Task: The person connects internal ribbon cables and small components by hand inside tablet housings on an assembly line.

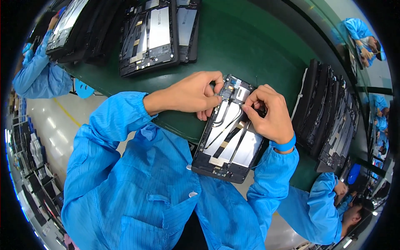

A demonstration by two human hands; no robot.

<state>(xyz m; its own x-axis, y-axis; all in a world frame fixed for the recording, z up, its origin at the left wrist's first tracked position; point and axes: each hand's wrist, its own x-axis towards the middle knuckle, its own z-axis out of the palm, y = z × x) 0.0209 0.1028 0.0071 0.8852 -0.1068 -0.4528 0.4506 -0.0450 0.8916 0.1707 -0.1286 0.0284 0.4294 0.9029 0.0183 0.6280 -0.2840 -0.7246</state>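
An opened tablet lies tilted at the table's near edge, its back off. Silver battery plates, black cables, tan tape strips and a circuit board at its far end are exposed. My left hand is closed at the board's left edge, thumb and fingers pinched together. From the other side my right hand reaches over the board's right edge, its thumb and forefinger pinched close to a thin black cable. What either pinch holds is too small or hidden to make out. A blue wrist strap with a cord circles my right wrist.
More opened tablets lie on the green table at the far left, beside a dark stack. At right, several tablets lean in a row. Co-workers in blue sit at left and lower right.
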